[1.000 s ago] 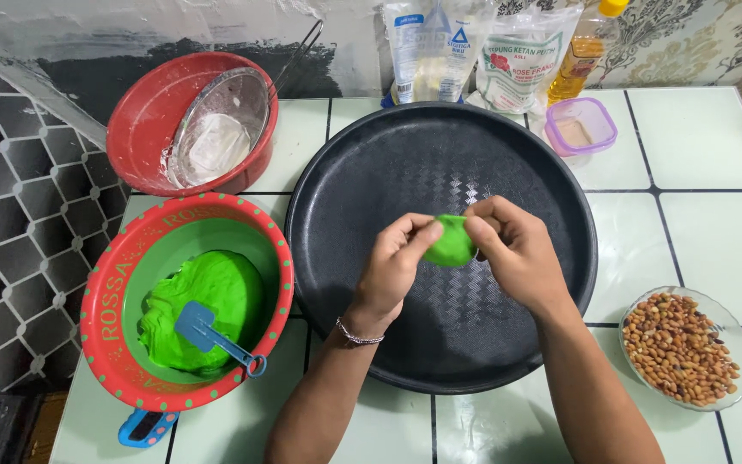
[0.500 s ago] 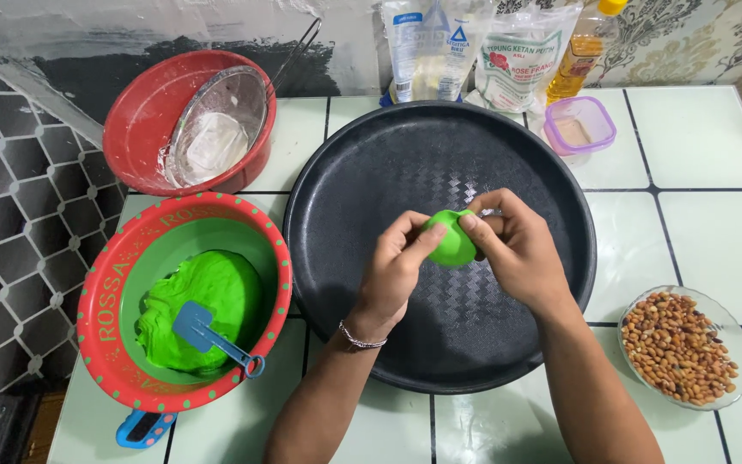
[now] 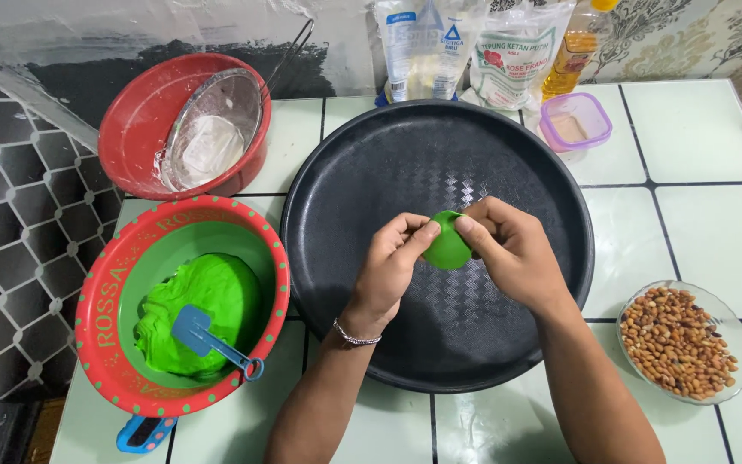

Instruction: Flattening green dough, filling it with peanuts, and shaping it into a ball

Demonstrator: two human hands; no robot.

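Head view shows a wide round black plastic tray [image 3: 362, 180] beneath both hands, presumably there to catch the work (its bare floor looks textured). Left hand [image 3: 388, 268] and right hand [image 3: 515, 251] pinch a small smooth bright-green dough lump [image 3: 447, 245] between fingertips, cupping it from both sides above the tray's middle.

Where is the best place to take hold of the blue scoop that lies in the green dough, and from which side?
Probably by the thin handle of the blue scoop, near its ring end, coming from above on the lower right. The flat blade rests on the green dough, while the handle reaches toward the rim of the red bowl and looks free of dough.
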